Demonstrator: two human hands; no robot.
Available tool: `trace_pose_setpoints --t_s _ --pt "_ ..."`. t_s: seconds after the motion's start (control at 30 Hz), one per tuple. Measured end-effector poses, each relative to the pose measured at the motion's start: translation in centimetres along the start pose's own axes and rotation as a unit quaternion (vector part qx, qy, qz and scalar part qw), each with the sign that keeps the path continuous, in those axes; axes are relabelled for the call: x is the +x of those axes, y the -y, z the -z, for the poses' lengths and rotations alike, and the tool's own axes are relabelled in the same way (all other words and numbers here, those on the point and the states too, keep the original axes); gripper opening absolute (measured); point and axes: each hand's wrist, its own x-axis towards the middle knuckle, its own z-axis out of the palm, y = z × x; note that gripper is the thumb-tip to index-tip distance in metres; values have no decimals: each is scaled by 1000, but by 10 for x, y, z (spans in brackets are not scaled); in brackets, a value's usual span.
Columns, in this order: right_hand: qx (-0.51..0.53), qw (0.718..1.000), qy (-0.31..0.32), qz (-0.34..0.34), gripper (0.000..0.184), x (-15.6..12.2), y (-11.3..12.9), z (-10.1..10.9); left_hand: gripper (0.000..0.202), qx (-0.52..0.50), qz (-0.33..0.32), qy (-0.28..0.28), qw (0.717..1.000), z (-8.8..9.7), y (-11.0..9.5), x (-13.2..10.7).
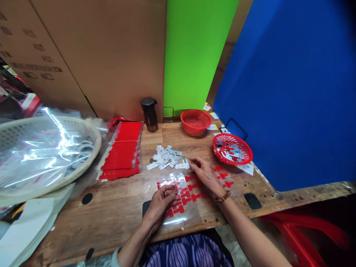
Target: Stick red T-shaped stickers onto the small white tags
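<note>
My left hand (pixel 164 200), fingers curled together, rests over a clear plastic sheet (pixel 191 218) bearing rows of red T-shaped pieces (pixel 183 193). Whether anything small is in its fingers is hidden. Beyond the sheet lies a loose pile of flat silvery-white cut-out plates (pixel 167 157). My right hand (pixel 205 173), with a beaded bracelet on its wrist, reaches over the sheet to the right edge of this pile. Its fingers are apart, with the fingertips beside an outer plate; I cannot tell whether they touch it.
A red basket (pixel 233 163) of plates stands right, another red basket (pixel 196 124) behind. Stacked red sheets (pixel 121 152), a dark bottle (pixel 150 115) and a large white basket (pixel 94 152) are left. Green (pixel 194 55) and blue panels (pixel 292 92) rise behind and right.
</note>
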Motion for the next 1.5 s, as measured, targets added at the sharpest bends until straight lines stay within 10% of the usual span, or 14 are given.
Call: trace_pose_setpoints --t_s 0.83,1.17,1.5 --pt "-92 991 94 -23 12 -5 18 -24 36 2 -28 -22 999 -5 0 -1" --pt "73 992 101 8 12 -64 48 -44 34 -100 -91 28 990 -29 -4 -8" --pt "337 916 163 -141 32 -62 29 -18 28 -18 -30 61 998 -21 -10 -16"
